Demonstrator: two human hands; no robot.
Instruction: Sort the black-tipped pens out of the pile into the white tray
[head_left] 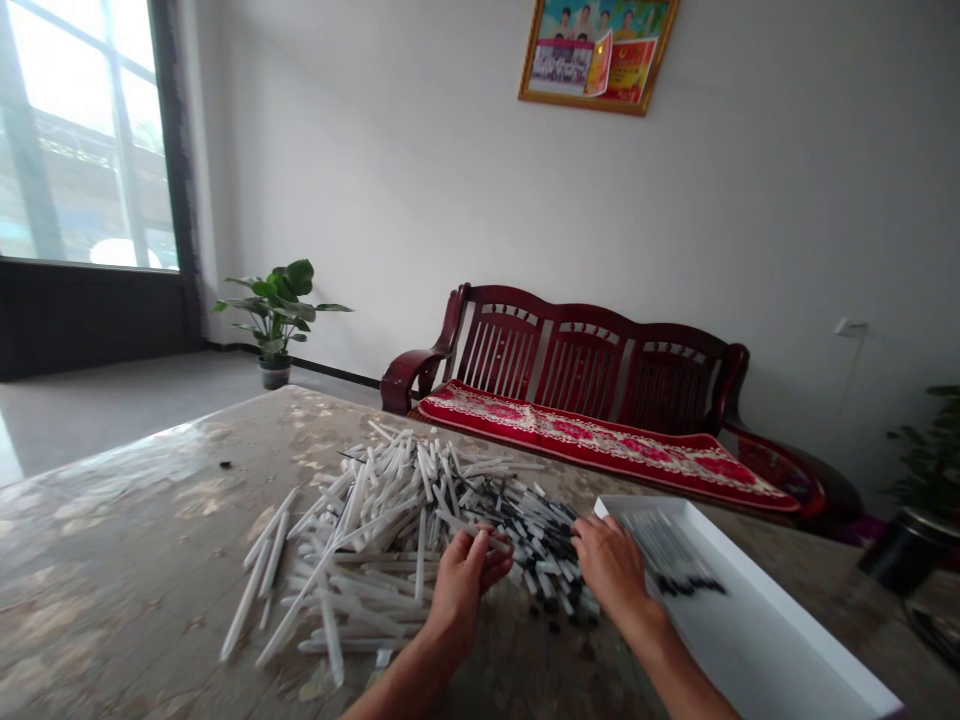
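My left hand (pixel 466 580) is closed in a pinch on a whitish, translucent pen barrel (pixel 486 541), held over the middle of the table. To its left spreads a big loose heap of similar white barrels (pixel 375 520), lying in all directions. My right hand (pixel 611 560) has its fingers curled at the right edge of a second heap of short clear-and-black pen pieces (pixel 536 535). Whatever its fingertips grip is hidden. Just right of this hand is a shallow white box (pixel 772 620), with a row of clear pens with black ends (pixel 671 550) lying in it.
A patterned cloth (pixel 150 580) covers the table, with a small black piece (pixel 226 464) at the left. Behind stand a dark red wooden bench (pixel 577 350) and a potted plant (pixel 275 320). A dark pot (pixel 907 550) is at the right edge.
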